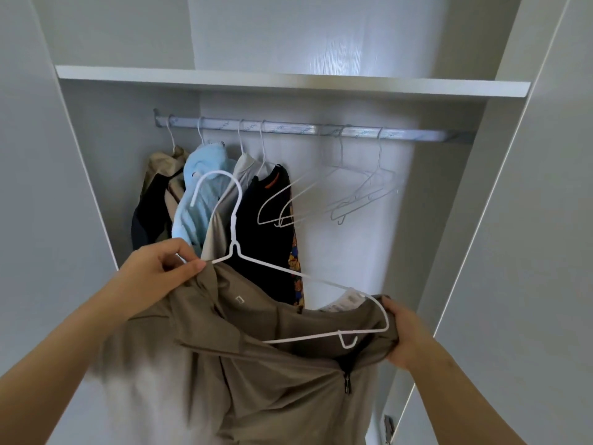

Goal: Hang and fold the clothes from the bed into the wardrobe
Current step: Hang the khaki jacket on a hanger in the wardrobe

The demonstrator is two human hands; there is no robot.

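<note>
Four garments hang off the left half of the hanging rail (288,127) in this white wardrobe. The rail runs side to side just under a white shelf (288,83).

Far left of the rail is a plain pale door panel (38,187). Then, going along under the rail:
- a tan and black jacket (160,187)
- a light blue fleece (199,200)
- a pale grey top (244,168)
- a black garment (266,226) with an orange strip at the neck and some patterned cloth down its right edge

Under the right half of the rail a few empty white hangers (359,195) dangle at an angle against the bare back wall. Can't tell exactly how many, since the wires overlap. Right of the rail is the other door panel (545,220), with a metal hinge (389,427) low down on it.

Below the rail and nearer the camera, the left hand (154,271) pinches the left end of a white wire hanger (235,248), plus the cloth there, between thumb and fingertips. The hanger is tilted with its left end higher, and its hook sits below the rail, not on it.

A khaki zip-neck top (256,364) is half on the hanger. The hanger's right arm lies over the cloth, with a white label poking out at the collar. The right hand (404,335) has its fingers curled round bunched khaki fabric at the hanger's right end.
</note>
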